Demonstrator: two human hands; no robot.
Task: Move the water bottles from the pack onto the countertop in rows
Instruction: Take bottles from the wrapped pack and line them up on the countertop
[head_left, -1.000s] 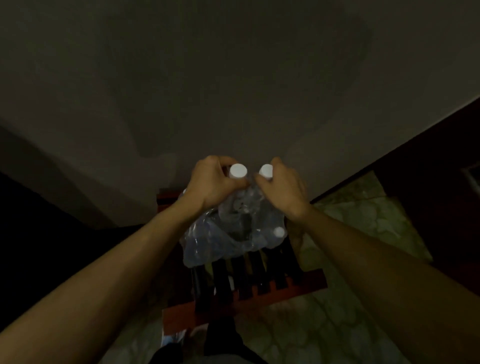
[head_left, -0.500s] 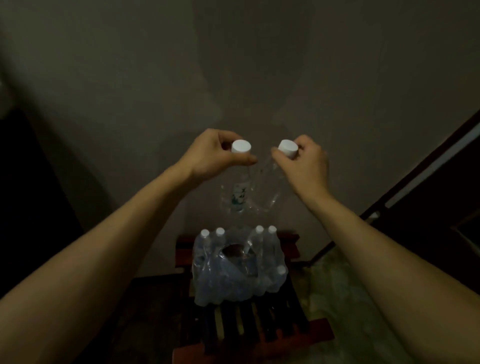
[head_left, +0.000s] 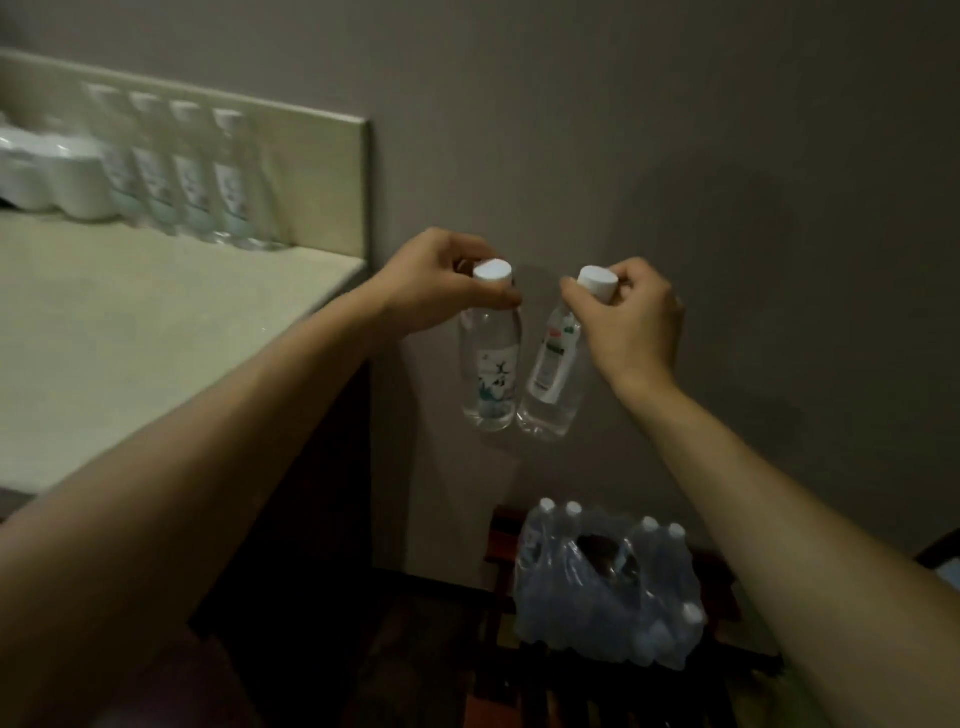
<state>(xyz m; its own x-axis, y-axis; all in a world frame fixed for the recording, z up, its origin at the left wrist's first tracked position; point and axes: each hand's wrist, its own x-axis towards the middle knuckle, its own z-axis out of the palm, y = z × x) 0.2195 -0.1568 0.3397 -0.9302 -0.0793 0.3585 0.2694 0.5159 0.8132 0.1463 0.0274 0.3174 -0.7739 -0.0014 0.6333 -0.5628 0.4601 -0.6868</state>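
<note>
Nearest, low on the right, the torn pack (head_left: 605, 597) sits on a slatted stool (head_left: 498, 530). Above it, the left hand (head_left: 441, 283) and right hand (head_left: 631, 317) each pinch a bottle neck under the cap; the left bottle (head_left: 491, 364) and right bottle (head_left: 550, 371) hang, probably heavy and slippery. Far left, a row (head_left: 182, 166) stands on the countertop (head_left: 130, 338).

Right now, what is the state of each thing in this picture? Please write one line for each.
Left hand: grips the left bottle under its cap.
Right hand: grips the right bottle, which hangs tilted.
Pack: torn open on the slatted stool, bottles remain inside.
Row of bottles: upright on the countertop.
</note>
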